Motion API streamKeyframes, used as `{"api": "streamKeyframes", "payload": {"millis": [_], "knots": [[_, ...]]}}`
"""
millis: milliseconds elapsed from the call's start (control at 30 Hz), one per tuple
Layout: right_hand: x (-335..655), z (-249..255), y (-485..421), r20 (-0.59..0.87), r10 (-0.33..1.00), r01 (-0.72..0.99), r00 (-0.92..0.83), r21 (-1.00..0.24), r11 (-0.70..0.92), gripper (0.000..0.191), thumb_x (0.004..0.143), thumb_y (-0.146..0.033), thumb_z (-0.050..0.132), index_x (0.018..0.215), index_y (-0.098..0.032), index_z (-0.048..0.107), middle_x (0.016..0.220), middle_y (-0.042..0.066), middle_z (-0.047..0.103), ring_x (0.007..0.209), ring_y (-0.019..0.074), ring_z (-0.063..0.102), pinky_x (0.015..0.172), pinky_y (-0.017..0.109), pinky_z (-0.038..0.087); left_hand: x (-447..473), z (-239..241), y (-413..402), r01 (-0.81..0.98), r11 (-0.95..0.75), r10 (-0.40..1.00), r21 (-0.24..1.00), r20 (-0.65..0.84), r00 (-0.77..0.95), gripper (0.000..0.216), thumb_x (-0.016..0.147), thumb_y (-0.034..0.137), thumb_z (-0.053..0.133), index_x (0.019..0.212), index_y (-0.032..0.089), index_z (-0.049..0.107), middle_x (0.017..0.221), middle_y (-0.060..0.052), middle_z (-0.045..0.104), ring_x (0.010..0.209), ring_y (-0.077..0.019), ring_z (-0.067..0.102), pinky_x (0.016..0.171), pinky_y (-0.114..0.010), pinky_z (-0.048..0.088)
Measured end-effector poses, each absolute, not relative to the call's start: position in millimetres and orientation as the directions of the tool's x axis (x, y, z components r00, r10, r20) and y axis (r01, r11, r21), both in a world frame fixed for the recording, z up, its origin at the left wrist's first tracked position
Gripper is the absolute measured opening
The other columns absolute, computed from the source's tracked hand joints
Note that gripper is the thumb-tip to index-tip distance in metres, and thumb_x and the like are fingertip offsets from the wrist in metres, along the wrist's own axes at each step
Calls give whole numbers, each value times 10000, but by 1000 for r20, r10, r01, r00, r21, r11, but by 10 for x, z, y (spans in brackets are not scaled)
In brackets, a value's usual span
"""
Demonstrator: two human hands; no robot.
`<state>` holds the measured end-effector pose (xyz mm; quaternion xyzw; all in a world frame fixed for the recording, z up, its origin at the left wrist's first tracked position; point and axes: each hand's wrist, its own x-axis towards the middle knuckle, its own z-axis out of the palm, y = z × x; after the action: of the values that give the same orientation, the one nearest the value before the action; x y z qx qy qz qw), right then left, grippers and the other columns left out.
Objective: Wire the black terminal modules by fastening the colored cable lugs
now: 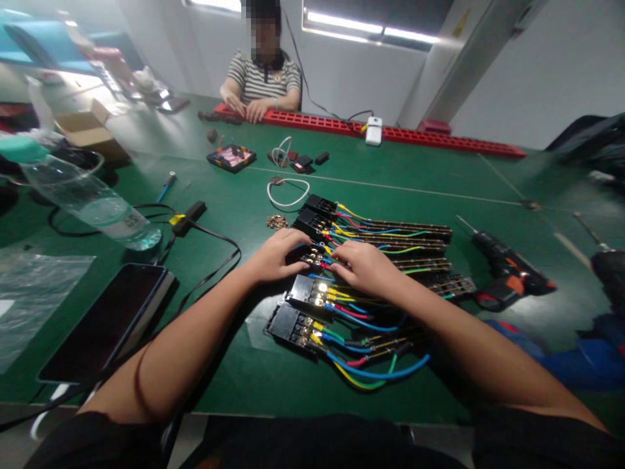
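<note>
The left hand (278, 257) has a half-open grip, thumb and fingers spread about the near-left end of a black plastic rectangular terminal block with brass-coloured contacts (315, 258); whether they clasp it cannot be told. The right hand (368, 267) has a curled grip at the block's wired side, fingertips close together among the terminals; whether it pinches a wire is hidden. More such blocks, trailing yellow, blue, red and green wires (390, 374), lie beyond and nearer than both grips on the green table (219, 384). Just beyond the left grip is a loose heap of small brass-coloured screws (277, 222). Well left of that grip, a clear plastic bottle with a mint-green cap (97, 205) leans over, part full of clear liquid. Past the bottle is an open brown cardboard box (88, 138), its contents unclear. Farther beyond the left grip, a shallow black square tray (236, 168) holds something pinkish.
</note>
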<state>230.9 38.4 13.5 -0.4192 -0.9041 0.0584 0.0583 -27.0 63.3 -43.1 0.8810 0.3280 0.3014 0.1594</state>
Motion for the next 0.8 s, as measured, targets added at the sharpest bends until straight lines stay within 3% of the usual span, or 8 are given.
{"api": "streamKeyframes", "payload": {"millis": [500, 700, 800], "knots": [[2303, 171, 384, 46, 834, 826, -551, -112, 552, 205, 957, -329, 609, 1040, -165, 699, 1026, 109, 706, 938, 233, 630, 781, 315, 433, -295, -408, 623, 511, -721, 691, 467, 437, 575, 564, 882, 541, 654, 1308, 185, 551, 1265, -127, 639, 1184, -292, 575, 1045, -468, 461], [2293, 161, 391, 55, 828, 821, -557, -110, 560, 198, 957, -328, 611, 1028, -167, 703, 999, 109, 709, 938, 231, 630, 787, 316, 435, -331, -422, 660, 591, -599, 781, 541, 559, 279, 414, 1042, 415, 336, 1222, 163, 611, 1192, -117, 668, 1129, -242, 606, 1036, -424, 467], [2303, 150, 394, 84, 821, 819, -565, -68, 570, 207, 963, -334, 599, 1012, -163, 706, 976, 113, 705, 933, 235, 615, 796, 326, 424, -397, -484, 743, 712, -429, 828, 556, 558, 63, 369, 1036, 345, 336, 1142, 171, 643, 1095, -104, 677, 1050, -234, 614, 998, -413, 490]]}}
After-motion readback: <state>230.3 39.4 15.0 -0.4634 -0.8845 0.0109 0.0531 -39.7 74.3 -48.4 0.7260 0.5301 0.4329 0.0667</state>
